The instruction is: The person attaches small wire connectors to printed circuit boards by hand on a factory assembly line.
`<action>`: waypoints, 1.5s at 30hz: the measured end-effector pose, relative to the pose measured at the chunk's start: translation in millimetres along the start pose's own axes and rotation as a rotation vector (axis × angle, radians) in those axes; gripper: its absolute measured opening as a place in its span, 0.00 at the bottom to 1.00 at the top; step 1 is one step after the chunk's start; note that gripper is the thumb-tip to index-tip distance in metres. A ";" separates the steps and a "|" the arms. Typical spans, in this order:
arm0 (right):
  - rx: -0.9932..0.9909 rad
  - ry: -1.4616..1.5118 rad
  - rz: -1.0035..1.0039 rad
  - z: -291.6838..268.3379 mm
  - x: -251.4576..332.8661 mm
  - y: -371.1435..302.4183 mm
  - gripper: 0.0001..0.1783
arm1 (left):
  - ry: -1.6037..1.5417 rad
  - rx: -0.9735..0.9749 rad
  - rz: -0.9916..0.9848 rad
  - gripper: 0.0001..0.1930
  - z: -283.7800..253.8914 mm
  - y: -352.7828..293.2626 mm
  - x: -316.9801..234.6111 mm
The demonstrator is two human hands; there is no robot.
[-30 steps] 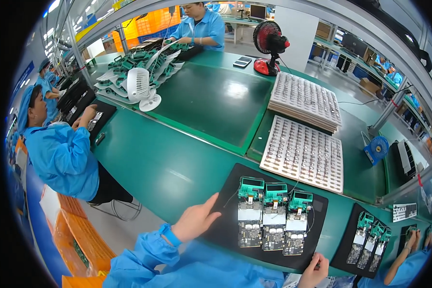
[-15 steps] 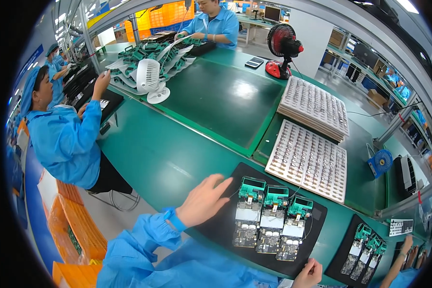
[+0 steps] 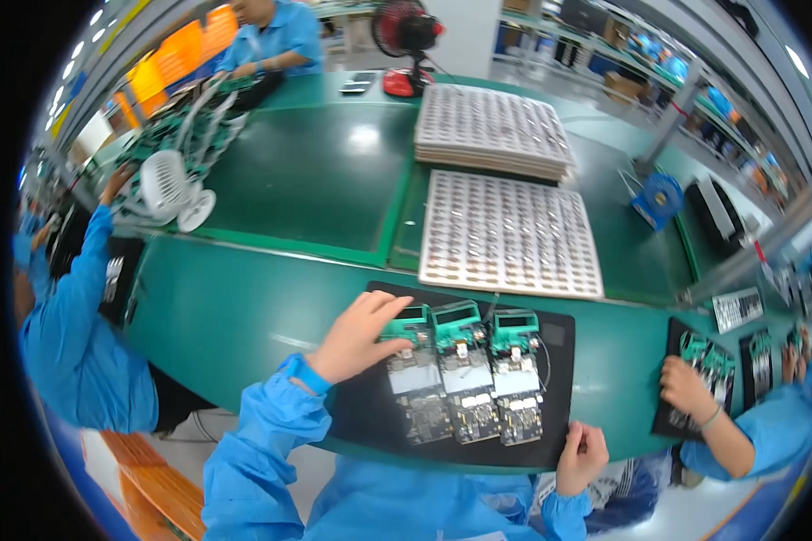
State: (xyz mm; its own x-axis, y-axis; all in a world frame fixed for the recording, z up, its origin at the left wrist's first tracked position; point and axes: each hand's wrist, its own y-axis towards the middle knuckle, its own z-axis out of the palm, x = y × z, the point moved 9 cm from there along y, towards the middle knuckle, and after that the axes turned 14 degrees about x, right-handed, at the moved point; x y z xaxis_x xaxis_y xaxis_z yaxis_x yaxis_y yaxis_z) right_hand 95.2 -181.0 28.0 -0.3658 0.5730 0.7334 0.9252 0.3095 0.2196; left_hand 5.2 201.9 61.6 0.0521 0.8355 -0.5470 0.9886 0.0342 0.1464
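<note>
Three circuit boards lie side by side on a black mat (image 3: 370,417), each with a green plastic frame at its far end: a left board (image 3: 415,379), a middle board (image 3: 467,379) and a right board (image 3: 517,379). My left hand (image 3: 359,335) reaches over the left board's green frame, thumb and fingers apart on either side of it; whether they touch it I cannot tell. At the mat's near right edge is my right hand (image 3: 583,458), its fingers curled in. What it holds, if anything, is hidden.
Beyond the mat lie a white tray of small metal parts (image 3: 512,234) and a stack of similar trays (image 3: 492,126). A white fan (image 3: 164,185) and a blue fan (image 3: 659,200) stand farther off. At right, a co-worker's hand (image 3: 686,388) is over other boards.
The whole view has swung to the right. My left hand has moved from beside the boards onto the left board's green frame. My right hand stays by the mat's edge.
</note>
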 end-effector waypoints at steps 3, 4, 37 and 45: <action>0.069 0.047 0.053 -0.2 -7.7 6.9 0.05 | -0.027 0.080 0.024 0.32 -4.1 2.3 2.0; 0.087 0.110 0.082 -3.3 -5.0 11.5 0.06 | -0.048 0.104 0.024 0.32 -4.8 2.1 2.8; 0.915 -0.052 -0.625 101.4 93.9 164.9 0.34 | -0.038 0.288 0.276 0.29 35.5 76.5 -58.5; 1.093 -0.114 -0.711 106.7 117.5 167.5 0.35 | -0.042 0.308 0.253 0.30 34.9 73.5 -53.9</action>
State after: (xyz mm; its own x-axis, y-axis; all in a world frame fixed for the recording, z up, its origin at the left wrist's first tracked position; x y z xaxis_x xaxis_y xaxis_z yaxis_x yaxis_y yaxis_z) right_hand 196.4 19.1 82.3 -0.7935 0.0744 0.6040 -0.0121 0.9904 -0.1379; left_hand 79.9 140.2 73.1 0.2983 0.7735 -0.5592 0.9396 -0.3410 0.0297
